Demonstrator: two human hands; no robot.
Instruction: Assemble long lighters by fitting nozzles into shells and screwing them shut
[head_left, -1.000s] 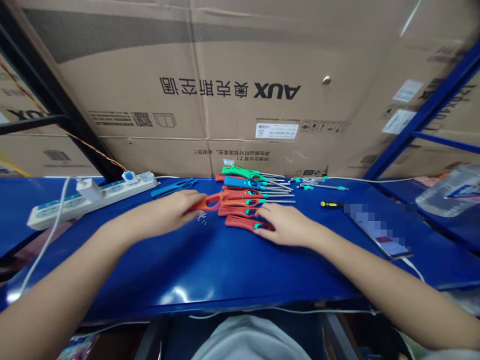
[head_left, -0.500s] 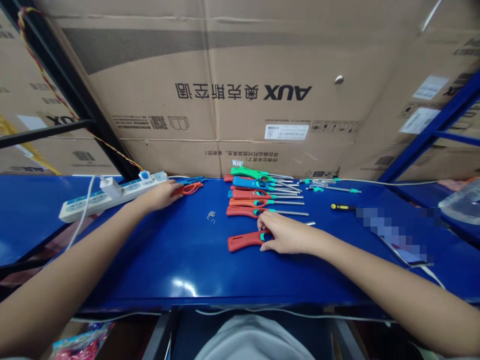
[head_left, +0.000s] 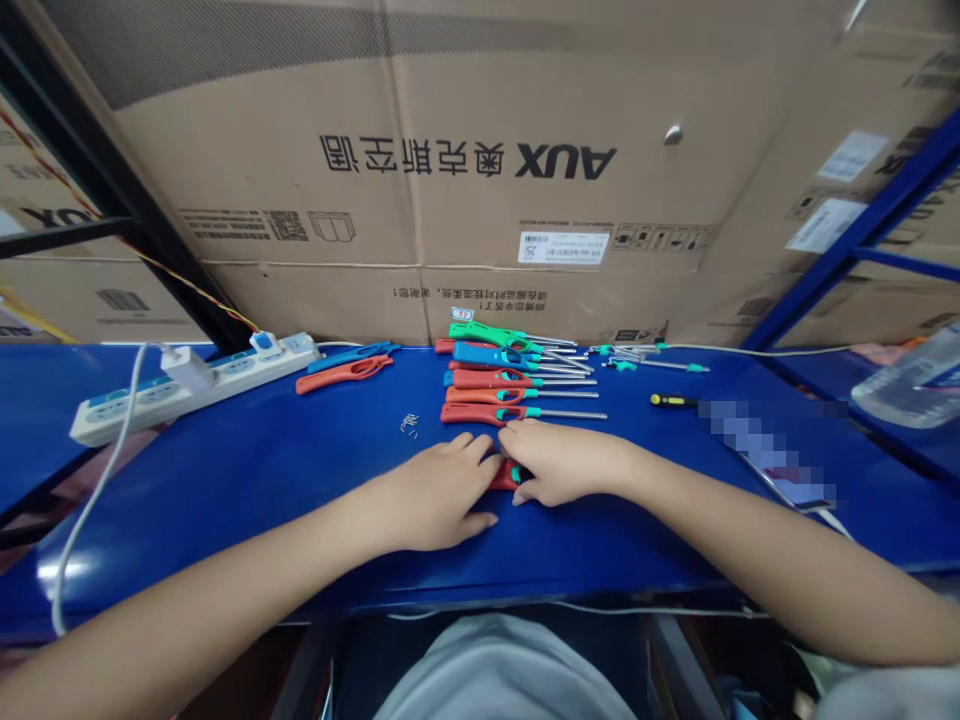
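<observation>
A red long-nosed gas lighter [head_left: 505, 475] lies on the blue tabletop, mostly covered by both hands. My right hand [head_left: 559, 465] is closed round it near the green trigger. My left hand [head_left: 442, 490] curls over its handle end from the left. Just beyond them is a row of similar lighters [head_left: 480, 413] in red, orange, blue and green, metal nozzles pointing right. Left of the row are several tiny metal pieces, perhaps screws [head_left: 409, 425]. Two loose handle shells, one orange [head_left: 330, 376] and one blue [head_left: 341, 358], lie further left.
A white power strip [head_left: 202, 385] with plugs runs along the back left. Nozzle parts with green ends [head_left: 630, 358] lie at the back right, near a yellow-black screwdriver [head_left: 671, 400] and a phone [head_left: 780, 480]. A large cardboard box [head_left: 450, 220] stands behind the table.
My left hand has left the orange shell by the power strip and moved right, onto the red lighter's handle. My right hand stays on that lighter. The view has shifted slightly.
</observation>
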